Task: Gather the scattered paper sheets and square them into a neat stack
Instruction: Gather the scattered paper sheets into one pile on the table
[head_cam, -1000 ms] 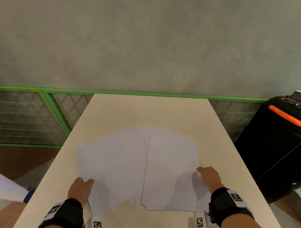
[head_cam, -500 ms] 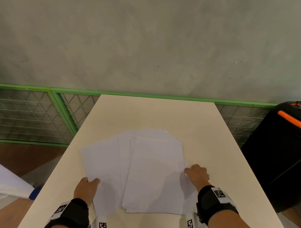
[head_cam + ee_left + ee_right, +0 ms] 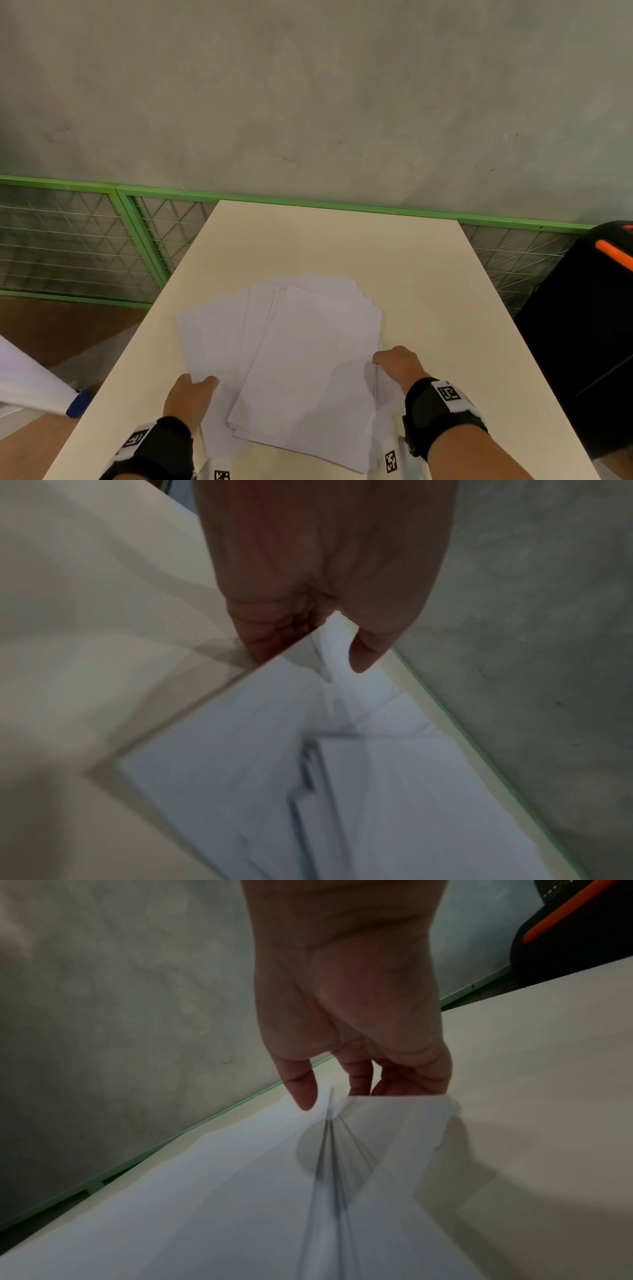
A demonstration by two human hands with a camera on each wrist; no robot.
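Several white paper sheets [image 3: 301, 359] lie fanned and overlapping on the beige table [image 3: 342, 246], near its front edge. My left hand [image 3: 191, 394] holds the left edge of the leftmost sheet, thumb on top and fingers curled under, as the left wrist view shows on the paper [image 3: 308, 791] by my left hand [image 3: 318, 631]. My right hand [image 3: 394, 363] grips the right edge of the pile. In the right wrist view my right hand [image 3: 342, 1091] has its thumb on top of the lifted sheets [image 3: 257, 1191] and its fingers behind them.
A green mesh fence [image 3: 85, 246] runs behind the table under a grey wall. A black case with an orange stripe [image 3: 589, 325] stands at the right. At the left edge lies a white sheet-like thing with a blue tip [image 3: 77, 404].
Both hands have moved inward, pushing the sheets together. The fan of paper is narrower and the top sheets overlap more than a second ago.
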